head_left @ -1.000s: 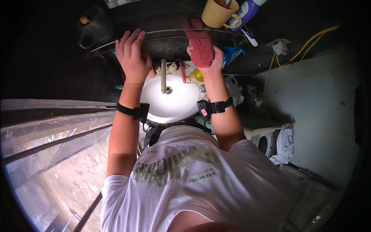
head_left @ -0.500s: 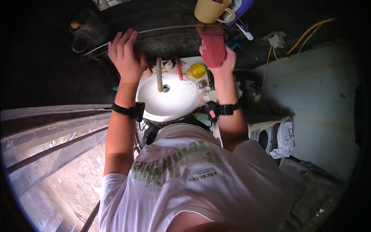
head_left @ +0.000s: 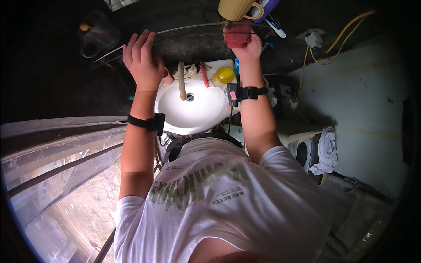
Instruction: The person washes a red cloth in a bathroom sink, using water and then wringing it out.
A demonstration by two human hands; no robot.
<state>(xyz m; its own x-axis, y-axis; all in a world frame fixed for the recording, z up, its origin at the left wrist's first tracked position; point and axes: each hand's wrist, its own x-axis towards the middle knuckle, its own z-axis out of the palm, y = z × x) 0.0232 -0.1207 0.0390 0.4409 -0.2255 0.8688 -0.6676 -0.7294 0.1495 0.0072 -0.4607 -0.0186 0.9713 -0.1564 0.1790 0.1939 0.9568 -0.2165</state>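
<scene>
My right hand [head_left: 246, 45] grips a folded red cloth [head_left: 237, 35] and presses it against a glass shelf [head_left: 193, 30] above a white sink [head_left: 193, 111]. My left hand [head_left: 142, 59] is raised with its fingers resting on the shelf's front edge at the left, holding nothing. Both wrists wear black bands. A beige tap [head_left: 181, 80] reaches over the basin below my hands.
A tan mug [head_left: 237, 7] and toothbrushes [head_left: 271, 22] stand on the shelf by the cloth. A yellow bottle [head_left: 223, 76] and a red item [head_left: 204, 74] sit on the sink's back rim. Yellow cable [head_left: 342, 33] runs on the right wall; a clear plastic sheet [head_left: 52, 175] hangs left.
Both hands have risen higher over the sink. The right hand moved the red cloth up along the shelf to just under the mug; the left hand slid along the shelf edge.
</scene>
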